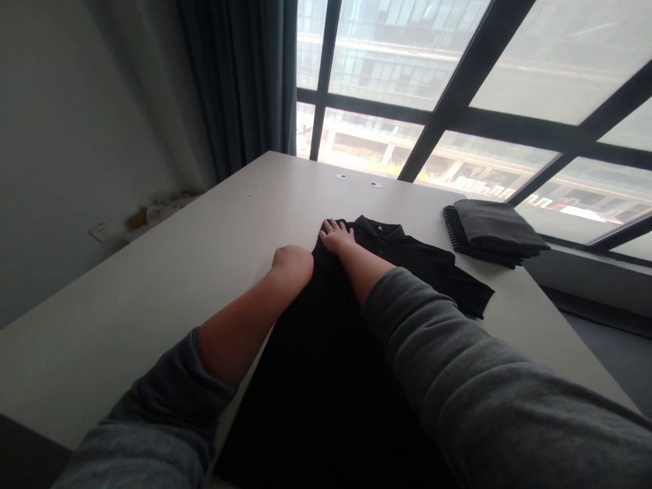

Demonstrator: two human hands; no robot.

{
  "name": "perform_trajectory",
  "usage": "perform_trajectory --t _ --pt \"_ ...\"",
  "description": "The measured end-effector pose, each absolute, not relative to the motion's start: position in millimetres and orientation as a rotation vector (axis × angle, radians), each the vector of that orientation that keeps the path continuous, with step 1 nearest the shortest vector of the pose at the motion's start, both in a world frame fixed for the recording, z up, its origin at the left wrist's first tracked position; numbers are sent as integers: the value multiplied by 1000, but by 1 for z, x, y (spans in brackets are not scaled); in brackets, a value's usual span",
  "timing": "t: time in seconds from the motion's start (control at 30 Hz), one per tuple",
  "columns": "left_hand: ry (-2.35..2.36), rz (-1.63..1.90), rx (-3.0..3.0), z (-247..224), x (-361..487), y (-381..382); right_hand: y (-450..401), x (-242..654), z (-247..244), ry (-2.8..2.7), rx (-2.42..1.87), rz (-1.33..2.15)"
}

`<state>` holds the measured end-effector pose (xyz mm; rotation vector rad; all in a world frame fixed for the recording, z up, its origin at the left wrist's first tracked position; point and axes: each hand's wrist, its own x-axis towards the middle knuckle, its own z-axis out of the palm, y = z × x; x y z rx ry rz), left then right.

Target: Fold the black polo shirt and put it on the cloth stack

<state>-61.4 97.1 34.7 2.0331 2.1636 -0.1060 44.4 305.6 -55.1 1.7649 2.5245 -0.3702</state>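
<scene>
A black collared short-sleeved shirt [331, 380] lies spread on the white table, its collar away from me and its body running toward me. My right hand [336, 236] presses flat on the shirt's left shoulder beside the collar, fingers spread. At the shirt's left edge, just nearer to me, my left hand [294, 263] is closed against the fabric, its fingers curled out of sight. One short sleeve stretches out to the right; on the left no sleeve shows beyond the edge. My right forearm covers part of the chest.
A stack of folded dark cloths [496, 231] sits at the table's right rear, by the window. Two round fittings [375, 185] are set in the white table [168, 285] near its far edge. A dark blue curtain [244, 88] hangs behind the far left corner.
</scene>
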Motion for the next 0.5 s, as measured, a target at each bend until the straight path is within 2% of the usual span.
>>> perform_trajectory --t 0.13,0.3,0.5 --pt "1959 15 2341 11 -42 62 302 44 -53 2529 1759 -371" --pt "1988 -128 2192 -26 -67 39 301 45 -53 2570 1750 -359" --pt "2124 -153 2167 -18 -84 31 301 47 -53 2592 1743 -383"
